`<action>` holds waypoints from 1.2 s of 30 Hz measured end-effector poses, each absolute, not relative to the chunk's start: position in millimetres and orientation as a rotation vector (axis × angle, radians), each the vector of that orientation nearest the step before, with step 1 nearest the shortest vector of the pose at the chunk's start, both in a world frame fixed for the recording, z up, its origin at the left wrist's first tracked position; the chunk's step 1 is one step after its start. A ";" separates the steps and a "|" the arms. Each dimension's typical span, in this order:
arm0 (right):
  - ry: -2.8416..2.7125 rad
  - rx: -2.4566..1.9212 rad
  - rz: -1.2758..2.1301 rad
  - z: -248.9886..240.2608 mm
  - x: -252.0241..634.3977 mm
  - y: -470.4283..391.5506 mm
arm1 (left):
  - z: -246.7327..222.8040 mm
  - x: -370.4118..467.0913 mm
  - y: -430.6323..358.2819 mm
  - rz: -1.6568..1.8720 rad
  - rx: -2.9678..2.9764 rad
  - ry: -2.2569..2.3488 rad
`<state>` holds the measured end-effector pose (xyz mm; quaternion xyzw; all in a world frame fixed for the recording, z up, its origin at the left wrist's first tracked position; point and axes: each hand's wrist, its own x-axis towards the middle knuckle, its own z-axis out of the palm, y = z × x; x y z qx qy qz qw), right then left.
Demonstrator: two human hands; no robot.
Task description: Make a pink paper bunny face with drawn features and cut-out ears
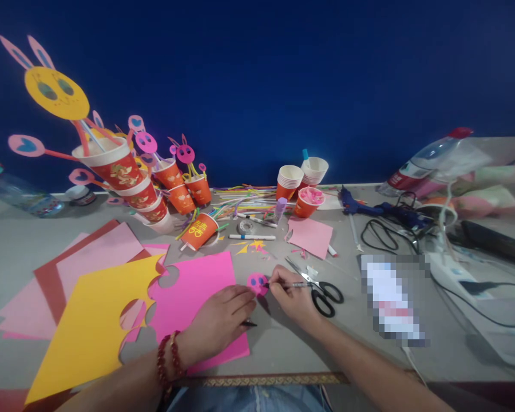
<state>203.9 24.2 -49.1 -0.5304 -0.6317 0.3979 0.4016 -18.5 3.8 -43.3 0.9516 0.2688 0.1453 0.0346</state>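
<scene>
My right hand is closed round a thin marker pen, its tip on the right side of a small pink paper disc. Two blue eye shapes show on the disc. With its fingertips, my left hand holds the disc's left edge down on the table. A dark pointed piece, perhaps a pen cap, juts out from under my left fingers. Bright pink paper lies beneath that hand. Black-handled scissors rest just beyond my right hand.
Yellow paper with round cutouts lies at left. Behind it stand stacked red cups with a paper rabbit. A tipped cup, pipe cleaners and a tape roll lie mid-table. A glue gun and power strip sit at right.
</scene>
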 end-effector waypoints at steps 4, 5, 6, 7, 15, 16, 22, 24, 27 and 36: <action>-1.589 -1.334 1.007 -49.5 203.7 24.1 | -42.0 -17.7 3.6 0.442 2.924 0.821; -1.588 -1.326 1.006 -49.8 203.8 24.0 | -42.1 -17.6 3.6 0.444 2.925 0.818; -1.581 -1.317 1.007 -50.1 203.8 24.0 | -42.5 -17.6 3.6 0.448 2.926 0.817; -1.569 -1.310 1.008 -50.4 203.9 23.9 | -43.0 -17.6 3.7 0.451 2.927 0.818; -1.572 -1.333 1.015 -48.5 203.4 23.9 | -46.5 -18.4 4.2 0.428 2.908 0.811; -1.581 -1.338 1.014 -48.0 203.1 24.1 | -46.5 -18.5 4.0 0.427 2.906 0.814; -1.622 -1.333 0.976 -48.5 203.4 24.9 | -46.2 -18.3 3.2 0.452 2.905 0.827; -1.613 -1.332 0.989 -49.8 204.0 24.6 | -45.8 -18.1 3.3 0.460 2.913 0.824; -1.606 -1.328 0.999 -51.0 204.6 24.0 | -45.2 -18.0 3.5 0.478 2.923 0.819; -1.443 -1.263 1.044 -53.5 205.0 24.0 | -46.7 -18.3 2.9 0.468 2.927 0.831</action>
